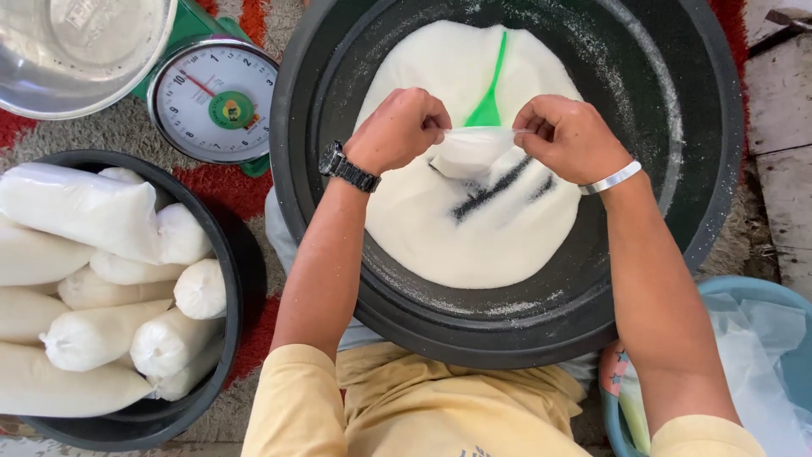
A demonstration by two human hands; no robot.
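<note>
My left hand (399, 127), with a black wristwatch, and my right hand (568, 135), with a silver bracelet, both grip a small clear plastic bag (470, 151) filled with white grains. They hold it by its two ends above a big black basin (710, 195). The basin holds a wide heap of white sugar-like grains (474, 237). A green plastic scoop (489, 101) lies in the heap just beyond the bag, its handle pointing away from me.
At the left a smaller black basin (222, 254) is piled with several filled, tied bags (85, 211). A green dial scale (213, 100) with a metal pan (76, 51) stands at the upper left. A blue tub (744, 292) with empty plastic bags sits at the lower right.
</note>
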